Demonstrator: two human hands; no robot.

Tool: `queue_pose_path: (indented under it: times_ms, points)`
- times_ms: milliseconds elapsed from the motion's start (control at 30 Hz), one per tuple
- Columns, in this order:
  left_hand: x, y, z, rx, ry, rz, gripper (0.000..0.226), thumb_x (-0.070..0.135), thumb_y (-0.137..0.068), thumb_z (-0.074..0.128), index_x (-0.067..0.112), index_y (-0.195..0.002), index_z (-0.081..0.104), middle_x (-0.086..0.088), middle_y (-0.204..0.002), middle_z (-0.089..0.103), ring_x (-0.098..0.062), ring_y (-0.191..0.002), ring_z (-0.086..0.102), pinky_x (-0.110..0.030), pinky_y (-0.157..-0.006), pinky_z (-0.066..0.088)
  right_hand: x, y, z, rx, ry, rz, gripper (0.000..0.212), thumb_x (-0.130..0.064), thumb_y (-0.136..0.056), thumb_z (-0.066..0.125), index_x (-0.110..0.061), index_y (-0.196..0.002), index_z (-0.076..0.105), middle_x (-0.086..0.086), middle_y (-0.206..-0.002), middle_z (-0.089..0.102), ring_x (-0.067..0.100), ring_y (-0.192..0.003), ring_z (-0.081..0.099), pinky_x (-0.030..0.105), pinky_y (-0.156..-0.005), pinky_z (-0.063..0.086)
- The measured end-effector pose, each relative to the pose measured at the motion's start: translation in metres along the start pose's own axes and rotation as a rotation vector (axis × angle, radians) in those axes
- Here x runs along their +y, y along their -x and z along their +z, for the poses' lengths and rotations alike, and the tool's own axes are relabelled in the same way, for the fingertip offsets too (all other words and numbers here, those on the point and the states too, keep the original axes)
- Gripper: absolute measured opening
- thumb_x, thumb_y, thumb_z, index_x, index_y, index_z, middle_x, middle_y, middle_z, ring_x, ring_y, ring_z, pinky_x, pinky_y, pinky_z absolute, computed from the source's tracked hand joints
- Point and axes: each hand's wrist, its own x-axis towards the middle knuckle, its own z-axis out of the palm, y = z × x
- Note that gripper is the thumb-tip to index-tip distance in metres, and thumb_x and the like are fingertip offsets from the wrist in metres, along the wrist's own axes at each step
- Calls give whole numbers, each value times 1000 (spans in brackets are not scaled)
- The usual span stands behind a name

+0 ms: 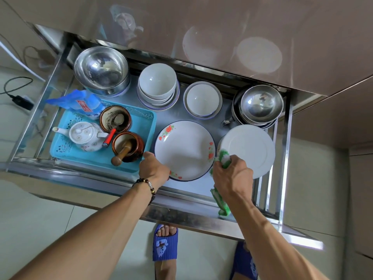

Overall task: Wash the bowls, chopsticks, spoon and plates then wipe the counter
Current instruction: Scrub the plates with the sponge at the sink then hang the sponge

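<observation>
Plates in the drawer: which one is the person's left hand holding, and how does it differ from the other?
The flowered plate, gripped at its near rim by the left hand. It has red flowers and a blue edge; the plain white plate sits to its right.

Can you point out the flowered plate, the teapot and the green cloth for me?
Flowered plate (184,146): head view, on its bare white middle.
Teapot (84,136): head view, on its round white body, inside the blue tray.
Green cloth (224,157): head view, on the bunched part above the right hand's fingers.
</observation>
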Motion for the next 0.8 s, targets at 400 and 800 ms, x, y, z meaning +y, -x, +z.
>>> queue_pose_path:
  times_ms: [400, 800]
  points:
    - [71, 125, -80, -133, -400, 493, 52, 35, -100, 55, 13, -146, 42, -10, -141, 43, -28, -131, 46, -33, -104, 36, -49, 28, -83, -21, -131, 33, 28, -42, -88, 59, -14, -86, 60, 8, -74, 69, 30, -67, 70, 37, -60, 61]
    - [274, 295, -155, 89, -525, 1071, 47, 42, -102, 46, 16, -141, 48, -6, -140, 45, -25, -123, 49, -35, -99, 39, -153, 61, -327, 285, -116, -49, 47, -55, -93, 43, -12, -90, 61, 7, -77, 57, 36, -86, 58, 36, -75, 42]
